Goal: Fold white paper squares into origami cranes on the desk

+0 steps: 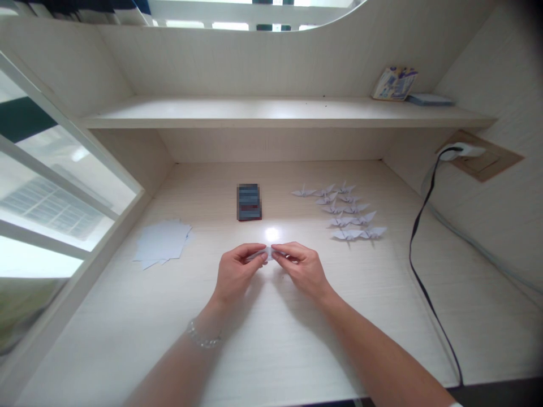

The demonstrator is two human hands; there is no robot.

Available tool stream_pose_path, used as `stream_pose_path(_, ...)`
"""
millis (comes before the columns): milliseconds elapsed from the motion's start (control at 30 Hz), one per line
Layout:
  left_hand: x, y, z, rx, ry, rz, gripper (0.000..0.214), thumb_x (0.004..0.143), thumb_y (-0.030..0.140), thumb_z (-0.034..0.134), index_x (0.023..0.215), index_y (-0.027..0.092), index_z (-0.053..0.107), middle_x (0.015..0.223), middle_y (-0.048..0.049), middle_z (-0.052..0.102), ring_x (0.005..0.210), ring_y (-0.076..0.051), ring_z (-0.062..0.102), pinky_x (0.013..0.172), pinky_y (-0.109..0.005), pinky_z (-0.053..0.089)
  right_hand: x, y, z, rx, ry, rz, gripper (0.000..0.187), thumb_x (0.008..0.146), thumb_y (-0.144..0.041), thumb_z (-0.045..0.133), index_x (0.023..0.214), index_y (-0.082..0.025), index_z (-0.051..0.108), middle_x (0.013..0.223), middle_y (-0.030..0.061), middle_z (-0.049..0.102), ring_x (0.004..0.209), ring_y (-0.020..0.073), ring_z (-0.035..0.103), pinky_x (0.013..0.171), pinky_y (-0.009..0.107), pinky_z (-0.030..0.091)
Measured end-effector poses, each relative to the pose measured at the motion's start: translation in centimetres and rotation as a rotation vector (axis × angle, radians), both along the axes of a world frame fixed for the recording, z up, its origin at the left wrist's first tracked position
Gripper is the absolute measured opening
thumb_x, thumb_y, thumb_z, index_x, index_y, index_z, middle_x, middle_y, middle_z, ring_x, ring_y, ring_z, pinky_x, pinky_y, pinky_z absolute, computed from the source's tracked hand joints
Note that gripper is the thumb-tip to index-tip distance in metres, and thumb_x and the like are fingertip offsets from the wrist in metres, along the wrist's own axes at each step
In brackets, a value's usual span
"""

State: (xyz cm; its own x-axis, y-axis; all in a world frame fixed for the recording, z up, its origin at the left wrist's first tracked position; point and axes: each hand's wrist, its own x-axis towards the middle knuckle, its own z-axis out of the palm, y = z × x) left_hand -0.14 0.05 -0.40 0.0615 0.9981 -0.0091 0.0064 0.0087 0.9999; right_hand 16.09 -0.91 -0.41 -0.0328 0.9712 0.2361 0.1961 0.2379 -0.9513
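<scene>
The desk (127,328) shows pale, smooth wood grain with a soft sheen and one bright glare spot; the shelf (271,108) has a similar wood-like finish. The sheets (163,240), the cranes (335,210) and the folded piece (268,254) are matt white paper, the cranes sharply creased. The bracelet (206,342) is shiny; the plug (472,150) is smooth white plastic, the cord (410,254) dull black.

Item count — eleven paper cranes (341,222) discernible.
Tallied further: one left hand (236,269), one right hand (306,268), one held paper piece (268,254); one pile of white sheets (162,240), number not determinable; one dark block (249,202); one bracelet (207,342); one carton (394,83); one flat pad (430,100); one black cable (421,284), one grey cable (475,246) — one wall outlet (487,165).
</scene>
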Motion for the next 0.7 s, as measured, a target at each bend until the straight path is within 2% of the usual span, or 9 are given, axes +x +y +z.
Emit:
stream_pose_path(300,-0.05,0.03,-0.02,0.040,0.033,0.024,0.016,0.069,0.024,0.070,0.082,0.014,0.071,0.080,-0.0065,0.070,0.068,-0.016,0.065,0.066,-0.027,0.054,-0.18,-0.01,-0.24,0.041,0.043,0.001,0.015,0.077,-0.017,0.063,0.087,-0.023,0.073,0.086,0.0047,0.069,0.079,0.0172,0.063,0.067,0.028,0.050)
stream_pose_path(400,-0.10,0.03,0.00,0.052,0.058,-0.009,0.014,0.070,0.024,0.069,0.080,0.015,0.071,0.079,-0.0061,0.070,0.070,-0.016,0.065,0.067,-0.026,0.053,-0.19,0.03,-0.30,-0.018,0.059,0.010,0.011,0.075,-0.021,0.065,0.085,-0.021,0.071,0.086,0.0046,0.069,0.078,0.0171,0.064,0.066,0.027,0.050)
stream_pose_path(600,-0.14,-0.02,-0.07,0.003,0.080,-0.106,0.015,0.070,0.027,0.069,0.080,0.015,0.069,0.078,-0.0063,0.070,0.072,-0.017,0.065,0.068,-0.028,0.052,0.25,0.26,-0.33,-0.187,0.004,0.106,0.015,0.075,-0.025,0.063,0.087,-0.018,0.070,0.086,0.0056,0.070,0.080,0.0188,0.064,0.072,0.029,0.050)
stream_pose_path(700,-0.13,-0.02,-0.12,-0.030,0.070,-0.143,0.018,0.070,0.028,0.068,0.083,0.015,0.068,0.081,-0.0072,0.070,0.074,-0.018,0.065,0.069,-0.029,0.053,0.35,0.38,-0.36,-0.256,0.036,0.128,0.016,0.075,-0.027,0.062,0.084,-0.016,0.070,0.081,0.0058,0.070,0.076,0.0182,0.063,0.068,0.029,0.048)
